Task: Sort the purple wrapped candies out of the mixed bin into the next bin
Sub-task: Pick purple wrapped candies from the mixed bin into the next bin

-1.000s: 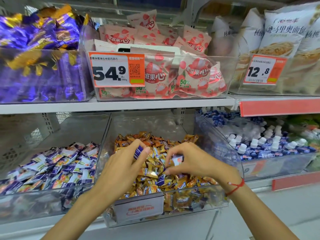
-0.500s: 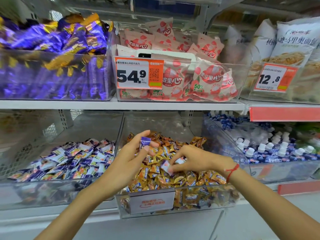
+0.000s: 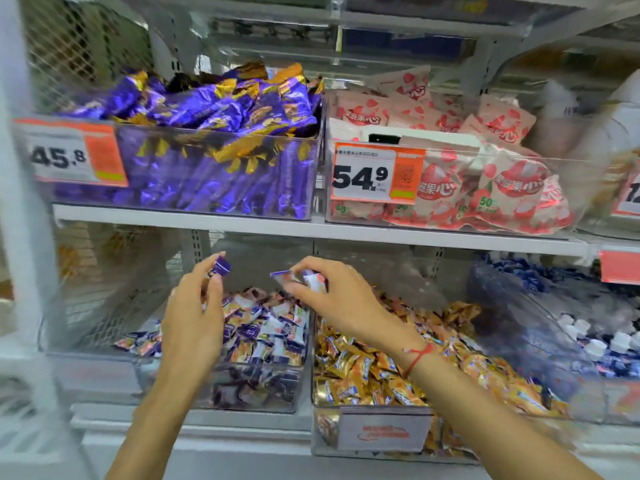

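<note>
Above the left-hand bin (image 3: pixel 104 362) on the lower shelf, both hands hover with candy in their grip. Left hand (image 3: pixel 194 320) pinches one purple candy (image 3: pixel 220 266) between thumb and fingertips, raised over the pile of purple-and-white sweets (image 3: pixel 263 327) just below and to its right. Right hand (image 3: pixel 339 299), a red string (image 3: pixel 417 356) on its wrist, pinches a second purple-and-white candy (image 3: pixel 298 278), held level with the first and a little apart from it. Below that wrist sits the mixed bin (image 3: pixel 377 433), filled with gold-wrapped sweets (image 3: pixel 356 368).
</note>
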### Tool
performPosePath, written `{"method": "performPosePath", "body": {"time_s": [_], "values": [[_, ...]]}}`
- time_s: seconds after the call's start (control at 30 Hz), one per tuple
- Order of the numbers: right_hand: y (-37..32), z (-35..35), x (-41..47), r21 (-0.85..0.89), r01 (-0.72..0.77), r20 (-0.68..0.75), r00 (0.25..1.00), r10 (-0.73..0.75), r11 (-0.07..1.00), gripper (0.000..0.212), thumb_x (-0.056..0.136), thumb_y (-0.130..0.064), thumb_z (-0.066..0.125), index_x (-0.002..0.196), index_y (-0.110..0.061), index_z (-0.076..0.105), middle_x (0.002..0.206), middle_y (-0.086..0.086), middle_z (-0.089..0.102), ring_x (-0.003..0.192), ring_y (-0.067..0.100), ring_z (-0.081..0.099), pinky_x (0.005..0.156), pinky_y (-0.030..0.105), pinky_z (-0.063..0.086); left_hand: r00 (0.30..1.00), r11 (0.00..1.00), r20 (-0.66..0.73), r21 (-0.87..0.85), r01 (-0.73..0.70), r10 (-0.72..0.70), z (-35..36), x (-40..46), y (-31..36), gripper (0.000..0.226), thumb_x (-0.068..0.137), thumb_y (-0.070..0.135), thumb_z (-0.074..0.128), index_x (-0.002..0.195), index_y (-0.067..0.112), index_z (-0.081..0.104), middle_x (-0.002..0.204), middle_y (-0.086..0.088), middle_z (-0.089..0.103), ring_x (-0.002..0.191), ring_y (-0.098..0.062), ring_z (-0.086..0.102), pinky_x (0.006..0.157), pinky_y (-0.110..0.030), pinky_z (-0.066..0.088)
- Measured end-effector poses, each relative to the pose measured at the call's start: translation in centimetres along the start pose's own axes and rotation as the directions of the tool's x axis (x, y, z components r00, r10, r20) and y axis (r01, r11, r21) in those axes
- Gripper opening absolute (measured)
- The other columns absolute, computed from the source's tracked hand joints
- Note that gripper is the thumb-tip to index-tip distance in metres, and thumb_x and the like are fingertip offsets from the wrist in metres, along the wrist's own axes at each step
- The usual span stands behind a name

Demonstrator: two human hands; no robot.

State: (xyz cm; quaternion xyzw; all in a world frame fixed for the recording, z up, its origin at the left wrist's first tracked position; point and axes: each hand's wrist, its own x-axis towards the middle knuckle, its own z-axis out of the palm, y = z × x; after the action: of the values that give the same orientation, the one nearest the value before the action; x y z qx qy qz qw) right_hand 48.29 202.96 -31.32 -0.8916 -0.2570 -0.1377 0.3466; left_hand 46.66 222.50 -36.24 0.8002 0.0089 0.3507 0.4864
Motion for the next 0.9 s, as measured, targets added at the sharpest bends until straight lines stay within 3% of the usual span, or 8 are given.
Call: {"method": "performPosePath", "body": {"time_s": [0.13, 0.2, 0.27, 0.33, 0.47, 0.6, 0.77, 0.9], "values": [[-1.2, 4.7, 4.0, -0.379, 0.084, 0.047, 0.996, -0.072, 0.922, 0.031, 0.097, -0.042, 0.051, 0.122, -0.023, 0.056, 0.098, 0.004, 0.068, 0.096, 0.028, 0.060, 0.064, 0.034, 0.031, 0.997, 1.000, 0.071, -0.012, 0.015, -0.014, -0.4, 0.8, -1.3, 0.036, 0.104, 0.022, 0.036, 0.137, 0.031, 0.048, 0.131, 0.005, 0.057, 0.112, -0.012, 0.053, 0.093, -0.036, 0.040], [-0.6, 5.6, 5.1, -0.377, 0.068, 0.215, 0.976, 0.016, 0.924, 0.043, 0.097, -0.044, 0.051, 0.134, -0.022, 0.048, 0.120, 0.006, 0.064, 0.110, 0.028, 0.058, 0.076, 0.034, 0.039, 0.981, 1.000, 0.192, -0.002, 0.028, -0.027, -0.2, 0.7, -1.4, 0.039, 0.104, 0.024, 0.037, 0.143, 0.029, 0.042, 0.138, 0.007, 0.052, 0.111, -0.002, 0.052, 0.092, -0.028, 0.036], [0.1, 5.3, 5.2, -0.336, 0.039, 0.375, 0.922, 0.095, 0.941, 0.055, 0.096, -0.048, 0.051, 0.144, -0.025, 0.039, 0.136, 0.003, 0.056, 0.125, 0.027, 0.050, 0.100, 0.042, 0.038, 0.944, 0.995, 0.321, 0.088, 0.052, -0.077, 0.2, 0.6, -1.9, 0.047, 0.103, 0.027, 0.039, 0.149, 0.027, 0.032, 0.146, 0.004, 0.045, 0.123, -0.008, 0.049, 0.098, -0.030, 0.037], [0.9, 4.3, 4.5, -0.325, 0.048, 0.348, 0.935, 0.073, 0.944, 0.052, 0.096, -0.046, 0.052, 0.143, -0.027, 0.042, 0.139, 0.000, 0.054, 0.130, 0.025, 0.046, 0.107, 0.045, 0.033, 0.906, 0.968, 0.398, 0.245, 0.049, -0.146, 0.6, 0.5, -2.5, 0.050, 0.102, 0.027, 0.043, 0.150, 0.023, 0.030, 0.152, 0.001, 0.037, 0.138, -0.019, 0.038, 0.109, -0.037, 0.033], [2.6, 0.9, 0.9, -0.162, 0.044, 0.189, 0.982, -0.013, 0.986, 0.033, 0.097, -0.032, 0.055, 0.129, -0.027, 0.058, 0.130, -0.006, 0.060, 0.122, 0.013, 0.050, 0.103, 0.035, 0.040, 0.892, 0.947, 0.450, 0.301, -0.113, -0.036, 1.7, -0.3, -1.9, 0.042, 0.101, 0.029, 0.044, 0.143, 0.024, 0.044, 0.151, 0.002, 0.040, 0.139, -0.018, 0.034, 0.114, -0.039, 0.029], [4.1, -0.9, -4.3, -0.064, 0.008, 0.004, 1.000, -0.007, 0.998, 0.018, 0.090, -0.027, 0.065, 0.107, -0.033, 0.066, 0.105, -0.014, 0.064, 0.096, 0.000, 0.055, 0.086, 0.027, 0.047, 0.848, 0.921, 0.530, 0.319, -0.221, 0.020, 2.7, -1.7, -0.8, 0.044, 0.103, 0.037, 0.036, 0.145, 0.030, 0.040, 0.151, 0.010, 0.037, 0.139, -0.013, 0.033, 0.113, -0.033, 0.031], [5.1, 0.1, -5.3, -0.328, 0.032, 0.420, 0.900, 0.115, 0.944, 0.042, 0.078, -0.049, 0.074, 0.114, -0.026, 0.068, 0.103, -0.008, 0.061, 0.096, 0.010, 0.049, 0.083, 0.031, 0.045, 0.815, 0.821, 0.579, 0.465, -0.332, 0.002, 3.0, -2.4, -1.4, 0.042, 0.103, 0.037, 0.036, 0.142, 0.025, 0.045, 0.149, 0.005, 0.043, 0.138, -0.015, 0.036, 0.112, -0.031, 0.027], [5.9, 0.5, -4.8, -0.286, 0.042, 0.361, 0.930, 0.067, 0.957, 0.030, 0.080, -0.042, 0.075, 0.097, -0.018, 0.072, 0.091, -0.004, 0.064, 0.087, 0.012, 0.053, 0.077, 0.033, 0.046, 0.854, 0.839, 0.519, 0.445, -0.314, 0.045, 2.5, -2.5, -2.1, 0.034, 0.101, 0.034, 0.044, 0.130, 0.024, 0.059, 0.139, 0.006, 0.054, 0.127, -0.016, 0.049, 0.105, -0.034, 0.037]]}}
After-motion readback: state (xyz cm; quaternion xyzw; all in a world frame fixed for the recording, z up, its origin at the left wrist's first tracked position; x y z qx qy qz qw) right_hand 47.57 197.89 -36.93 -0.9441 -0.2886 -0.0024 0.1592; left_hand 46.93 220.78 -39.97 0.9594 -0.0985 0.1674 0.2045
